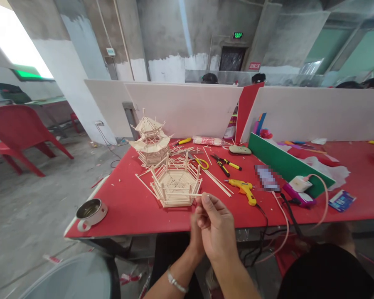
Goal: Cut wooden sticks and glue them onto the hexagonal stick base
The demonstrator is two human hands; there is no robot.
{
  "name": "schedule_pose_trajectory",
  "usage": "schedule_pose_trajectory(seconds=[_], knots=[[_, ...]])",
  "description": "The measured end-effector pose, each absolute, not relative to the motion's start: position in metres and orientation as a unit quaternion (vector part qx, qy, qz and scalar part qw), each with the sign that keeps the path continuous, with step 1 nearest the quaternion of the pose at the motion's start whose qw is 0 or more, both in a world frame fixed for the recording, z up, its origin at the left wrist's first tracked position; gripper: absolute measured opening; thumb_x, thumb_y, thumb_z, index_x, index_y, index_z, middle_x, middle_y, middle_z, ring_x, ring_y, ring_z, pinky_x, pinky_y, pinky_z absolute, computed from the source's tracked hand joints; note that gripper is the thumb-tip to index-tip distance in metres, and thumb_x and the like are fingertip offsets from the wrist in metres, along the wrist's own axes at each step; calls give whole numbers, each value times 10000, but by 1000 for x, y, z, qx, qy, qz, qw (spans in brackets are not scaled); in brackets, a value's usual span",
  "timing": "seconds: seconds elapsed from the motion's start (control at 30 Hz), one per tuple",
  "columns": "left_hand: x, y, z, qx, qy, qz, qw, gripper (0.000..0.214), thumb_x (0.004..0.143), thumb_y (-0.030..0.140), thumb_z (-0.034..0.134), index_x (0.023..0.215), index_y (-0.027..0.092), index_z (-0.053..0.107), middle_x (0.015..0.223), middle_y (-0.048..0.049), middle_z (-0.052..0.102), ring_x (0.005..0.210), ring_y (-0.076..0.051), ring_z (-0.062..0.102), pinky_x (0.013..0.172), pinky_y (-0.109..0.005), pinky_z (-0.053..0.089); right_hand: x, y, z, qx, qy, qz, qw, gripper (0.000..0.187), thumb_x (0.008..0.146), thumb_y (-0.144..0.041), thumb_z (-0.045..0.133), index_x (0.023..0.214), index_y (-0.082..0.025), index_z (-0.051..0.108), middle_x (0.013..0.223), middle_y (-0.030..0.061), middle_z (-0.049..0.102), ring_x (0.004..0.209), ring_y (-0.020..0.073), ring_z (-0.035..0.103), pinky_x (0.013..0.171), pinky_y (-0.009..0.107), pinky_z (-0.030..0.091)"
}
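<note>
Between the thumb and fingers of my right hand (216,220) is a thin pale wooden stick (190,194), pointing left across the front of a hexagonal stick frame (178,204). Whether the stick touches the frame I cannot tell. My left hand (195,226), with a bracelet at its wrist, is close behind the right one; its fingers are blurred and mostly hidden. The frame has short upright posts and a web-like floor. Behind it stands a tiered stick pagoda (150,145). To the right lies a yellow glue gun (244,190).
Pliers (226,164), loose sticks (216,182) and a computer mouse (239,150) lie behind the hands. A mug (92,211) stands near the left table edge. Cables trail from a phone (267,177) and a power strip (299,197). Another person's dark-clothed leg (326,272) is at right.
</note>
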State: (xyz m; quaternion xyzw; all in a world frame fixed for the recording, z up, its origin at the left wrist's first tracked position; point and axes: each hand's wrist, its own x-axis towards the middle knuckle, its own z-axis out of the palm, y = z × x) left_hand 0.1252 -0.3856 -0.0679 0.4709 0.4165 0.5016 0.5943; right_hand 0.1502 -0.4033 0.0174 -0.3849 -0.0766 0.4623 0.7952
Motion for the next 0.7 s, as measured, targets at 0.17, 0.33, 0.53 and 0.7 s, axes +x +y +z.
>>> schedule_pose_trajectory(seconds=[0.17,0.33,0.53,0.7], knots=[[82,-375,-61,368,392,595,598,246,773,352,754,846,141,651,450,89,438,371,-59,339,357,-171,277,156,-394,-5,-404,-74,459,788,385,567,-400,903,779,-154,696,644,-9,663,463,33,451,369,124,294],[66,-358,-33,281,373,614,636,359,675,371,837,807,147,591,399,125,369,325,-35,297,325,-151,247,138,-376,-28,-422,-57,490,761,446,518,-450,909,738,-160,651,477,-109,440,400,15,264,341,135,193],[71,-344,-27,224,386,627,638,434,610,351,869,733,189,485,384,140,350,312,-36,301,312,-148,235,131,-370,-31,-429,-74,496,751,463,500,-471,908,729,-157,656,511,-96,485,391,9,267,338,144,201],[74,-334,-29,223,401,618,638,443,585,377,872,715,181,496,374,143,343,300,-33,298,305,-150,219,128,-365,-34,-439,-73,509,737,468,506,-492,899,755,-159,685,538,-73,539,373,13,290,327,154,208]])
